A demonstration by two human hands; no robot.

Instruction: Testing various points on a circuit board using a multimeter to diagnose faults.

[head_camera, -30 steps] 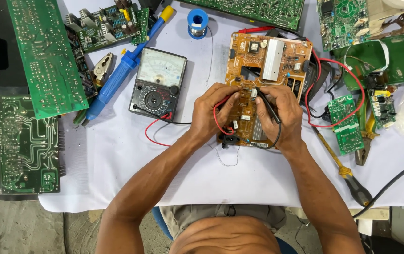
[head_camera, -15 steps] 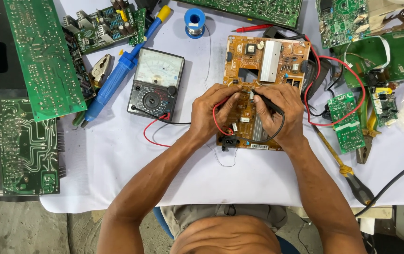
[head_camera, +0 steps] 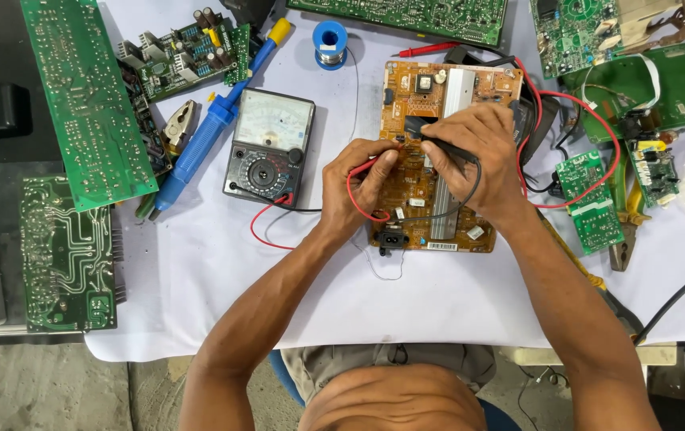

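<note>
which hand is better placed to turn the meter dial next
Left. The left hand sits nearer the meter, on its side of the orange board; the right hand is farther off, holding a black probe.

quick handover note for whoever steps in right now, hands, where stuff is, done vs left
Left hand: pinches the red probe onto the orange circuit board.
Right hand: presses the black probe onto the same board.
Analog multimeter lies left of the board on the white cloth, its leads running to the probes.
Done: both probes sit on the board.
Left: reading the meter; its needle is too small to tell.
</note>
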